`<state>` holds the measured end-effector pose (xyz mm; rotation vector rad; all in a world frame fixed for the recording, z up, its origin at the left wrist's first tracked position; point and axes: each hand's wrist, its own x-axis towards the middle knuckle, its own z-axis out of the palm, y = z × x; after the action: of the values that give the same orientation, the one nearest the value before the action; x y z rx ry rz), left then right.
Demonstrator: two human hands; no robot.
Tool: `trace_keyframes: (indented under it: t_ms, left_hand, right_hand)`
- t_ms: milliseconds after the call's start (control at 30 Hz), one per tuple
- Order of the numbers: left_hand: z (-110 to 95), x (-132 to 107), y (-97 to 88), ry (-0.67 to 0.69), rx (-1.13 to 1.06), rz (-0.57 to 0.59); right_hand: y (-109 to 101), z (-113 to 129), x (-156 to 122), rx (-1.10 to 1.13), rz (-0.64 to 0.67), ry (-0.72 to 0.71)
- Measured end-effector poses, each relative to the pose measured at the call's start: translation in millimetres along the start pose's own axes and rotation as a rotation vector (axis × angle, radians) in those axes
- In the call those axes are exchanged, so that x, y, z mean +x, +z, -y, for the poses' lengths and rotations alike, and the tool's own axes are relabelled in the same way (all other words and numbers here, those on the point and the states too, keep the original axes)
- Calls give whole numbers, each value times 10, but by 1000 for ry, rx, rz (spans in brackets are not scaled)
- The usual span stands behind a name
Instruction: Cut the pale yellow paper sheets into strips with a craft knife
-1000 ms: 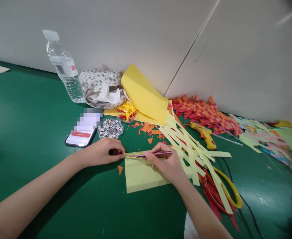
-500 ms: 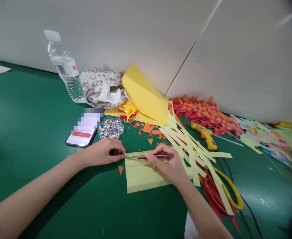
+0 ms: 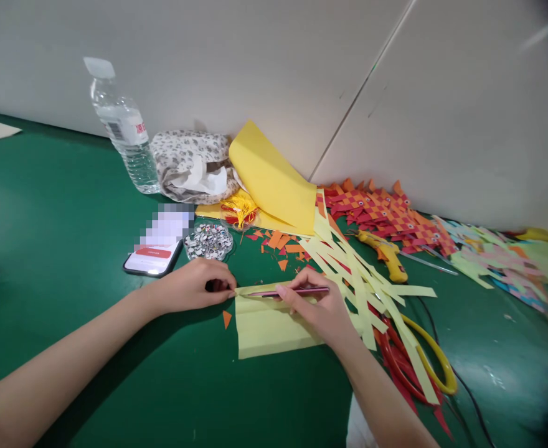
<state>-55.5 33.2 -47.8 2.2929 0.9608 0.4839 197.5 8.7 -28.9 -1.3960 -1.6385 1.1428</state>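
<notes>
A pale yellow paper sheet point(image 3: 267, 323) lies flat on the green table point(image 3: 68, 205) in front of me. My left hand point(image 3: 194, 285) is closed in a pinch on the sheet's top left corner. My right hand point(image 3: 319, 308) is wrapped round a thin pink tool point(image 3: 297, 290) that lies along the sheet's top edge, its tip pointing left toward my left hand. A heap of cut pale yellow strips point(image 3: 358, 274) lies just right of my right hand.
A phone point(image 3: 158, 249), a dish of googly eyes point(image 3: 207, 241), a water bottle point(image 3: 124, 127), a patterned pouch point(image 3: 192, 165) and a yellow sheet point(image 3: 271, 177) stand behind. A yellow glue gun point(image 3: 383, 252), woven paper fish point(image 3: 381, 211) and yellow-handled scissors point(image 3: 430, 358) are at the right.
My right hand has slid the pink tool a little to the right along the sheet's top edge. My left hand has kept its pinch on the corner.
</notes>
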Motion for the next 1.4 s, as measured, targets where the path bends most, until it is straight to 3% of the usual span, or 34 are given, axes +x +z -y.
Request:
trace_keyframes:
  t_ms: [1400]
  left_hand:
    - [-15, -10, 22, -20, -13, -37]
  right_hand:
    - [13, 27, -59, -9, 103, -117]
